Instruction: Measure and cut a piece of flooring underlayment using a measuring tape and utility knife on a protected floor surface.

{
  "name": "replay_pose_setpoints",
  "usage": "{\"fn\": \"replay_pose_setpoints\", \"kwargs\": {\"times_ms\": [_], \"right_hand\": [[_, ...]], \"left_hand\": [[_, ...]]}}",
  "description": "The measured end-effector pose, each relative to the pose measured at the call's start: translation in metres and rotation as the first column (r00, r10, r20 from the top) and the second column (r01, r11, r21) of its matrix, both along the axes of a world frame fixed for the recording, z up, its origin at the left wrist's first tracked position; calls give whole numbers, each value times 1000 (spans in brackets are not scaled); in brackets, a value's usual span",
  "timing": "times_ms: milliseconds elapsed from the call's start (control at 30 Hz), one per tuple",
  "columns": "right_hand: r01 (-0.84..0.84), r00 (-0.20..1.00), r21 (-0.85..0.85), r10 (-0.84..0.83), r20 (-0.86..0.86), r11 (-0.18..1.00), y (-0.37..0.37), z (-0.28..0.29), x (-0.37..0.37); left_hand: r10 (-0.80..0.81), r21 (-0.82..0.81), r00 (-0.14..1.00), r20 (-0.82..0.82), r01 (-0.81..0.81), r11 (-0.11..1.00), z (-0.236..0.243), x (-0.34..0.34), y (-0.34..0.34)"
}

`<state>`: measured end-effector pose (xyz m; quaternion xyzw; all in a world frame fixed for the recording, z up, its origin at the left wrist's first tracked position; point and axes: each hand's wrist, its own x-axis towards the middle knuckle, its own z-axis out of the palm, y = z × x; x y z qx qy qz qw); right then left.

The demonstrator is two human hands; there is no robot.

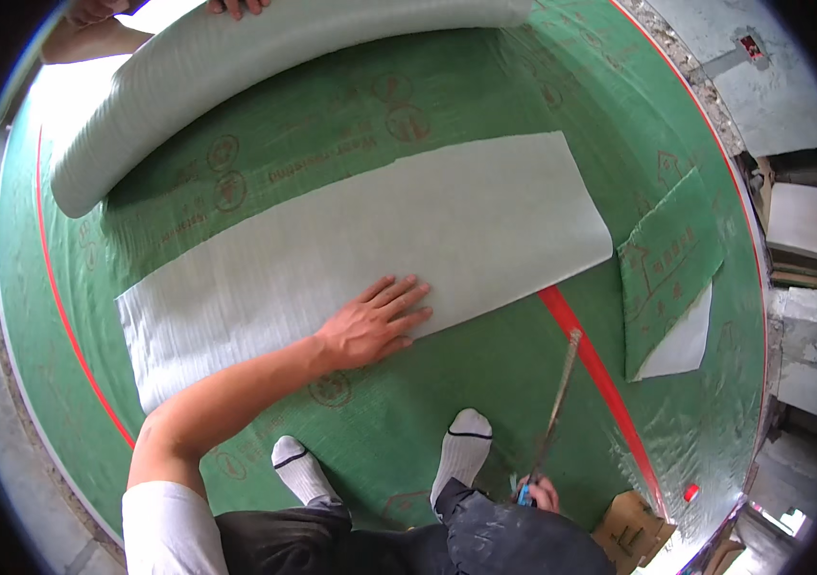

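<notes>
A white sheet (380, 230) lies across the green floor covering, its far edge slightly uneven and its left end a little wrinkled. My left hand (375, 321) presses flat on its near edge, fingers spread. Low on the right, beside my knee, my right hand (545, 494) is closed round something with a blue part. From there a long thin strip (559, 407) points forward, its tip by the red tape; its exact kind is unclear. Part of the right hand is hidden behind my leg.
Another person's hand (239, 7) rests on a big white roll (265, 57) at the far side. A folded green-and-white piece (672, 264) lies at right. Red tape (610, 388) crosses the green covering (332, 115). A cardboard box (631, 529) and red cap (691, 493) sit lower right.
</notes>
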<state>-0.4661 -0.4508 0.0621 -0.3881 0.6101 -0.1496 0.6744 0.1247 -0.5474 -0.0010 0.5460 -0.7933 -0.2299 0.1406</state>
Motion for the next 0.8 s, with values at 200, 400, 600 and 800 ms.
{"fn": "replay_pose_setpoints", "kwargs": {"times_ms": [200, 400, 600, 800], "right_hand": [[-207, 960, -148, 172, -223, 967, -123, 4, 139], [-406, 879, -479, 189, -439, 778, -209, -43, 239], [-443, 848, -466, 189, -495, 766, -215, -56, 268], [-453, 846, -488, 187, -499, 746, -217, -56, 272]], "left_hand": [[-111, -14, 991, 72, 113, 994, -10, -15, -11], [-122, -13, 987, 104, 124, 992, -11, -14, -14], [-112, -31, 992, 56, 113, 993, -10, -11, -17], [-113, -12, 993, 22, 113, 993, -4, -10, -17]]}}
